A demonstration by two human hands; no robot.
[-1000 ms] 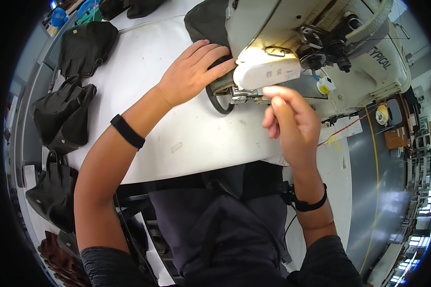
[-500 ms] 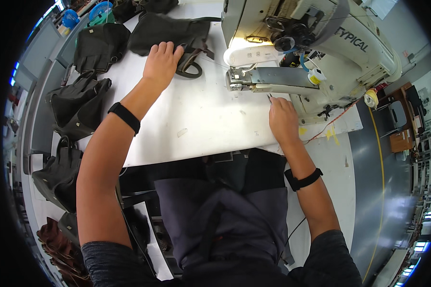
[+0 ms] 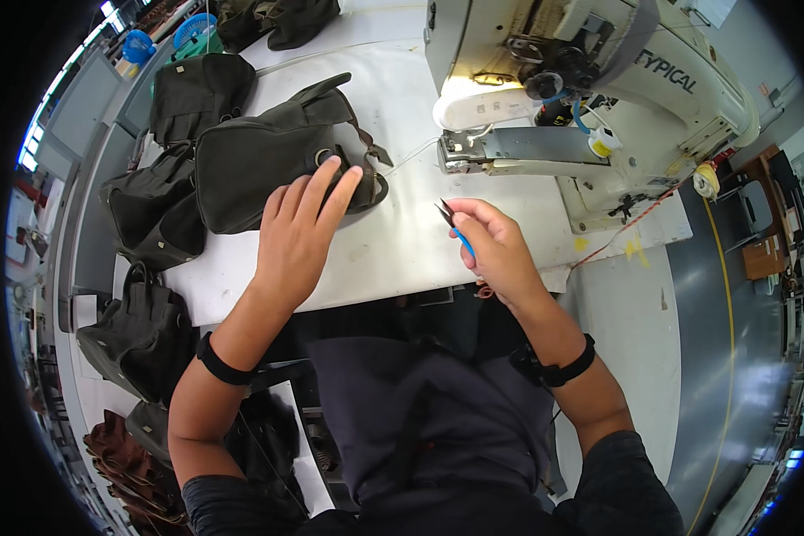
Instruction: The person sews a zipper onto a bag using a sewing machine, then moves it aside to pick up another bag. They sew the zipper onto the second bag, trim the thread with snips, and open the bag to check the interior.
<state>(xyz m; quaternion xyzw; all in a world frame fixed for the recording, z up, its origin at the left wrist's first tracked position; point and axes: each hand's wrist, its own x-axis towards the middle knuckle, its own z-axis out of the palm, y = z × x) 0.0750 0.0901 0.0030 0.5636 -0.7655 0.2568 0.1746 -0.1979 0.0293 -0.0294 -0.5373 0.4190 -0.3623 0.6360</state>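
Observation:
A dark olive bag (image 3: 255, 161) lies on the white table (image 3: 393, 263), left of the sewing machine. My left hand (image 3: 293, 232) is at the bag's near right part, its fingers stretched and spread; whether it touches the bag I cannot tell. From the bag's strap end, a pale thread (image 3: 413, 157) runs to the machine's narrow arm (image 3: 536, 147). My right hand (image 3: 500, 255) is closed around small thread snips (image 3: 461, 237) with a blue handle, and their dark blades point toward the bag.
More dark bags (image 3: 152, 210) line the table's left side, with others at the far edge. Brown leather pieces (image 3: 129, 460) lie at the lower left. The sewing machine (image 3: 706, 89) fills the far right. Blue baskets (image 3: 192, 31) stand at the far left.
The bag has come nearer and turned, its strap end now beside my left hand. My right hand has moved left from under the machine arm, bringing the snips into plain sight.

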